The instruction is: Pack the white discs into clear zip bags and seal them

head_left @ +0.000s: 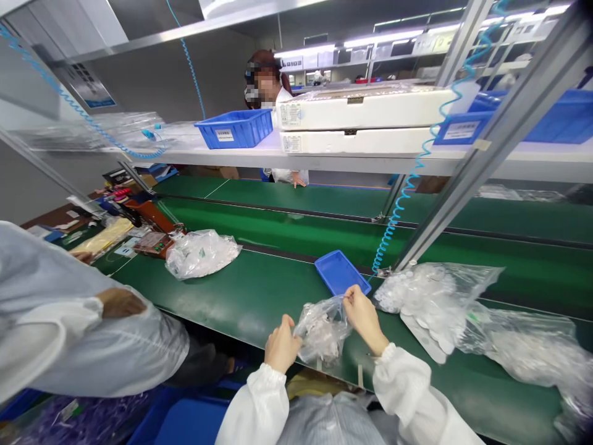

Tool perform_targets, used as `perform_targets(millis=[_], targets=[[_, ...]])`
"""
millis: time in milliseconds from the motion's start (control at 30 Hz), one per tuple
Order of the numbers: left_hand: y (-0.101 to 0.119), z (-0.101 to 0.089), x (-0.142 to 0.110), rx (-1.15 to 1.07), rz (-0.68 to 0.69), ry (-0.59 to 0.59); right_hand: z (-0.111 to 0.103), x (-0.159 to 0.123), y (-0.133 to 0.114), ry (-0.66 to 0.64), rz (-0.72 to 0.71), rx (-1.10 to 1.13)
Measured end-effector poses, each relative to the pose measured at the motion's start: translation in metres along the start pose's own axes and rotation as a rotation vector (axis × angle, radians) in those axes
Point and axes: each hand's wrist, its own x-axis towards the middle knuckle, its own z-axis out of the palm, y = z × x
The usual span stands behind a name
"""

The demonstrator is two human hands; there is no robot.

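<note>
Your left hand (282, 343) and right hand (364, 316) pinch opposite edges of a small clear plastic bag (322, 330) above the green conveyor belt (241, 296), pale contents still inside; a blue plastic tray (337, 273) and a fuller bag (435, 296) lie just beyond

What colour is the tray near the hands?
The tray is blue, best seen in the head view.

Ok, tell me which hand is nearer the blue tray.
Right. The right hand is at the blue tray's near edge; the left hand is farther off, down and left of the tray.
</note>
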Motion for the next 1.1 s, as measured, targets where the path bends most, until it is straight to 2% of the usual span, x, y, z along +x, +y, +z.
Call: perform_targets(millis=[100,167,233,300,367,400,467,567,633,700,767,867,933,1000,1067,1100], targets=[[0.011,-0.003,0.001,-0.038,0.114,-0.155,-0.007,-0.012,-0.019,-0.189,-0.084,0.02],[0.02,-0.005,0.005,-0.124,0.186,-0.253,-0.014,-0.017,-0.03,-0.362,-0.143,0.055],[0.027,-0.008,0.009,-0.21,0.219,-0.384,-0.021,-0.02,-0.036,-0.473,-0.171,0.067],[0.032,-0.011,0.012,-0.252,0.228,-0.52,-0.028,-0.021,-0.034,-0.445,-0.164,0.055],[0.035,-0.016,0.012,-0.282,0.233,-0.567,-0.033,-0.025,-0.024,-0.319,-0.116,0.027],[0.037,-0.02,0.012,-0.293,0.235,-0.537,-0.035,-0.029,-0.017,-0.26,-0.077,0.013],[0.043,-0.026,0.012,-0.268,0.228,-0.371,-0.038,-0.041,-0.004,-0.226,0.017,0.001],[0.06,-0.035,0.013,0.031,0.207,-0.101,-0.047,-0.068,0.011,-0.367,0.143,0.074],[0.07,-0.037,0.012,0.254,0.218,-0.038,-0.058,-0.087,0.017,-0.482,0.187,0.157],[0.077,-0.037,0.009,0.362,0.242,-0.094,-0.071,-0.102,0.022,-0.499,0.201,0.234],[0.08,-0.034,0.004,0.317,0.281,-0.221,-0.084,-0.111,0.027,-0.383,0.206,0.275],[0.088,-0.021,-0.01,0.065,0.321,-0.492,-0.103,-0.111,0.033,-0.063,0.212,0.246],[0.099,-0.008,-0.026,-0.12,0.269,-0.736,-0.115,-0.107,0.035,0.137,0.206,0.184],[0.112,0.009,-0.043,-0.282,0.171,-0.936,-0.128,-0.103,0.036,0.278,0.206,0.119],[0.123,0.03,-0.059,-0.402,0.087,-1.014,-0.144,-0.101,0.038,0.342,0.218,0.086],[0.127,0.04,-0.066,-0.434,0.06,-0.996,-0.153,-0.101,0.039,0.338,0.225,0.087]])
